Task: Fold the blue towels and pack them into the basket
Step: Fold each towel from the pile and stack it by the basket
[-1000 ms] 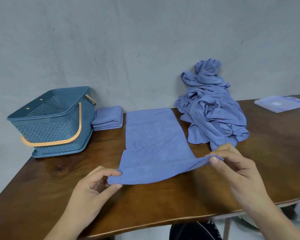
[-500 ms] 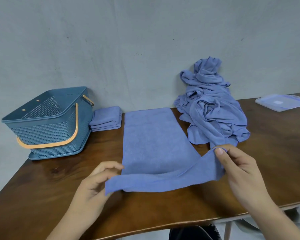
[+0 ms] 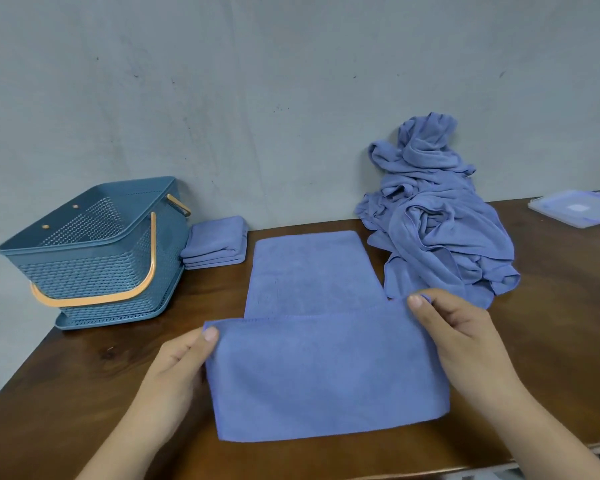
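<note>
**Near hem lifted for a halving fold**

A flat blue microfibre towel (image 3: 309,271) lies lengthwise on the brown wooden desk (image 3: 551,323). Its far half is spread smooth beyond the hands and its near half is raised off the wood. The left hand (image 3: 174,372) and right hand (image 3: 465,337) are well apart. Each pinches one near corner between thumb and fingers, so the hem runs taut between them. Gripping the corners rather than the middle keeps that edge straight and lets it be laid down squarely. The step in hand is probably carrying this hem forward to meet the far edge, which would halve the towel.

Past the right hand, a crumpled heap of blue towels (image 3: 437,230) slumps against the grey wall (image 3: 257,98), apparently the supply waiting to be folded. Past the left hand, a stack of folded blue towels (image 3: 215,244) sits just beside the dark blue perforated plastic basket (image 3: 94,271). The basket stands further out to the left with its orange handle (image 3: 94,299) dropped against its side, which leaves the mouth free for loading. Finished pieces seem to be staged there before packing, and no towel shows in the visible part of the basket's inside. Far beyond the right hand lies a flat clear plastic lid (image 3: 575,211), well apart from the work.

The right corner is held a little higher than the left, so the hem slants. It would need levelling before it is set down, or the corners may miss.
</note>
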The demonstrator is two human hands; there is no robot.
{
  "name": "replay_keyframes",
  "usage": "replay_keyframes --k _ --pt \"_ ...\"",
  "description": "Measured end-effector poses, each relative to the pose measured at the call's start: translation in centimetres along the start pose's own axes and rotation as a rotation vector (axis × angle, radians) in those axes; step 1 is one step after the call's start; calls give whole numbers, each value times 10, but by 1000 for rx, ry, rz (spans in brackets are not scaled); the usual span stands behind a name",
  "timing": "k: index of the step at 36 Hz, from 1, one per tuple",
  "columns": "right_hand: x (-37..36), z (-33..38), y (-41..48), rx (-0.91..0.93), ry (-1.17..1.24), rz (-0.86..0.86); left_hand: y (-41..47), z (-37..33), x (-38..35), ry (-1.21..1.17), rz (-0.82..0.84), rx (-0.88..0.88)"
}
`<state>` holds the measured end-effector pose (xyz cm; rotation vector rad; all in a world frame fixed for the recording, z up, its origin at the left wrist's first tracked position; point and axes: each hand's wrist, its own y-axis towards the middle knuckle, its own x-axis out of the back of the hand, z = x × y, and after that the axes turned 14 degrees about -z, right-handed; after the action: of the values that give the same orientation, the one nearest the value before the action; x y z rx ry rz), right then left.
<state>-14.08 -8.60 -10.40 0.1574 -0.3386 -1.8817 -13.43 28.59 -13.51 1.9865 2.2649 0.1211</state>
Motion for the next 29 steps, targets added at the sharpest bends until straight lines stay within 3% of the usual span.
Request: replay_keyframes --k 8,12,16,19,21,25,29 --pt "-41 -28 100 78 -143 -99 106 0 -22 119 -115 -5" --pt "-66 -47 160 86 -344 -137 167 7 -41 433 -214 -53" --pt "-86 -67 173 45 -601 -61 183 19 -62 829 -280 -163" --pt "-97 -82 165 249 -728 28 174 31 -80 986 -183 -406" --pt "-104 -89 160 264 -761 161 167 40 -92 1079 -63 -489" --pt "-112 -109 148 263 -1021 431 158 61 -101 1243 217 -397" --pt "-102 -123 133 290 -1117 528 147 75 -93 1263 275 -335"
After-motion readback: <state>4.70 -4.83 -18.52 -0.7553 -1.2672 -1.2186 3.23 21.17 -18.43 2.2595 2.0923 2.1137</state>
